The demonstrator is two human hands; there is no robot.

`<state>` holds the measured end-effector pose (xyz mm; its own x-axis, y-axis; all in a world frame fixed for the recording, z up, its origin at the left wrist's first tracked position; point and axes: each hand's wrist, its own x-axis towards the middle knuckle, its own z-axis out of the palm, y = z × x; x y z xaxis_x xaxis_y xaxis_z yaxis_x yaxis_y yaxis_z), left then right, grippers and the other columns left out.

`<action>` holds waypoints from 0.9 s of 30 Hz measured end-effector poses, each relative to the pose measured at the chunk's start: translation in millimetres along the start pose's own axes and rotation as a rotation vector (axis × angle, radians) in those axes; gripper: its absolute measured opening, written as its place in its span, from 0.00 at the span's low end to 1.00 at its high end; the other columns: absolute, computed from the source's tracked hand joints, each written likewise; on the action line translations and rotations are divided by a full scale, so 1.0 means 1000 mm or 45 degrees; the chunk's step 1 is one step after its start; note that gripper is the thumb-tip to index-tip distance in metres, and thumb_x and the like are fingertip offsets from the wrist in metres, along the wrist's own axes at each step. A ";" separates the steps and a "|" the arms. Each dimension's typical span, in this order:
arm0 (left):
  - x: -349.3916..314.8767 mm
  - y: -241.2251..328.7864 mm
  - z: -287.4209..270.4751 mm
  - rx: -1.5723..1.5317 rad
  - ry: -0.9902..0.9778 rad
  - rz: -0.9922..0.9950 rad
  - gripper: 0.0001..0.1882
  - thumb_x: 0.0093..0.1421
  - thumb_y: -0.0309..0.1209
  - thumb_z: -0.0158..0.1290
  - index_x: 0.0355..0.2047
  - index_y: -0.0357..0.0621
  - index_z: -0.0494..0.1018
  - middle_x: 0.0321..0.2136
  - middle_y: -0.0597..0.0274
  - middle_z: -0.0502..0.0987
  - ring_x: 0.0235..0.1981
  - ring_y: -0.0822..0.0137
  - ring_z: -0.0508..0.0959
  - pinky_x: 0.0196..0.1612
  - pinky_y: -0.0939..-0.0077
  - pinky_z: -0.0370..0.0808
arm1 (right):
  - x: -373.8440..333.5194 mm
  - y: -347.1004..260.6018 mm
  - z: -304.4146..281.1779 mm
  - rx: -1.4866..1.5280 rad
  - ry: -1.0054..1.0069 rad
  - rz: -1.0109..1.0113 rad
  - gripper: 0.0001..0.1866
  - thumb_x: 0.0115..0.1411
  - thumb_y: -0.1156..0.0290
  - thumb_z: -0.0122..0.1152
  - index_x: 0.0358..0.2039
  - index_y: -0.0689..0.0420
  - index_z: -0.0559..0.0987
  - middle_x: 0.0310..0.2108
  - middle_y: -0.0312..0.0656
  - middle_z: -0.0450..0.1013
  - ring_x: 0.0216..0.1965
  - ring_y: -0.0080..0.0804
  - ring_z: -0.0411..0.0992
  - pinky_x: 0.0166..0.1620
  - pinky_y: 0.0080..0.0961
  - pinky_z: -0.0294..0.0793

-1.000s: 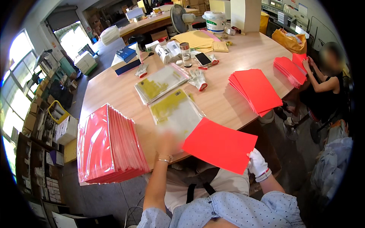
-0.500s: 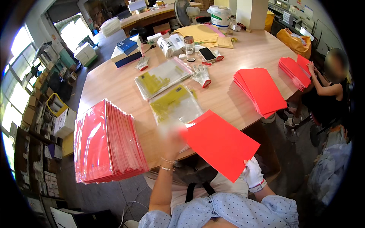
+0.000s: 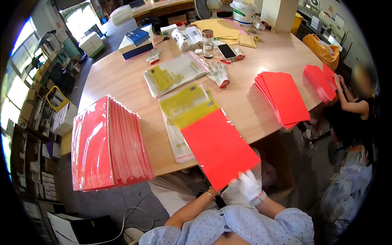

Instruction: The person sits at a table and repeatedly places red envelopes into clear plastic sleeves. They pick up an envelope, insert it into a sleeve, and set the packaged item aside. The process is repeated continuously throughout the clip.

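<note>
A red sheet [image 3: 220, 143] lies mostly inside a clear plastic bag with a yellow printed panel [image 3: 188, 107], reaching from the table over its front edge toward my lap. My left forearm [image 3: 192, 208] comes up to the sheet's near end; my left hand is hidden behind it, so its grip does not show. My right hand [image 3: 250, 187], in a white glove with bare fingertips, is at the sheet's near right edge. Its fingertips touch that edge but are blurred. To my left stands a tall stack of bagged red sheets [image 3: 94, 149].
More clear bags [image 3: 176, 73] lie behind. A fan of red sheets [image 3: 283, 98] rests at the right; beyond it a co-worker [image 3: 353, 104] handles another red pile [image 3: 318, 83]. Farther back are a spare glove [image 3: 218, 73], a phone [image 3: 227, 51], a jar [image 3: 208, 44] and a blue box [image 3: 137, 43].
The red sheet has gone into the plastic bag and now lies under clear film. My left hand has moved from the bag's mouth to behind the near end; my right hand has shifted left.
</note>
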<state>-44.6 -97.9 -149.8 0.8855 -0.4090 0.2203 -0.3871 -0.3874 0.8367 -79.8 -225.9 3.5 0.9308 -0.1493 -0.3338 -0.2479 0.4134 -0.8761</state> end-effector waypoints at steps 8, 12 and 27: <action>0.007 0.035 -0.051 -1.102 0.055 -0.608 0.18 0.58 0.24 0.49 0.49 0.39 0.66 0.46 0.60 0.72 0.48 0.66 0.72 0.47 0.70 0.71 | 0.048 -0.019 0.012 0.555 -0.384 0.443 0.11 0.61 0.69 0.49 0.43 0.59 0.68 0.36 0.45 0.72 0.38 0.39 0.74 0.43 0.38 0.75; -0.003 0.040 -0.100 -1.405 0.281 -0.888 0.21 0.59 0.34 0.48 0.52 0.40 0.65 0.50 0.60 0.70 0.52 0.65 0.69 0.50 0.66 0.67 | 0.042 -0.034 0.020 -0.678 -0.467 0.187 0.05 0.57 0.71 0.51 0.33 0.57 0.72 0.33 0.44 0.72 0.32 0.37 0.74 0.38 0.32 0.74; -0.009 0.042 -0.131 -1.280 0.316 -1.018 0.23 0.60 0.39 0.33 0.43 0.34 0.70 0.41 0.52 0.76 0.40 0.53 0.78 0.40 0.66 0.74 | 0.087 -0.089 -0.100 -0.646 0.546 -0.938 0.10 0.59 0.74 0.48 0.20 0.56 0.70 0.21 0.35 0.65 0.25 0.24 0.64 0.30 0.22 0.66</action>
<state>-34.9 -2.4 -51.4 0.8450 -0.1501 -0.5132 0.5289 0.3760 0.7609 -4.1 -365.9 17.7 0.7473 -0.5683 0.3443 0.1745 -0.3321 -0.9269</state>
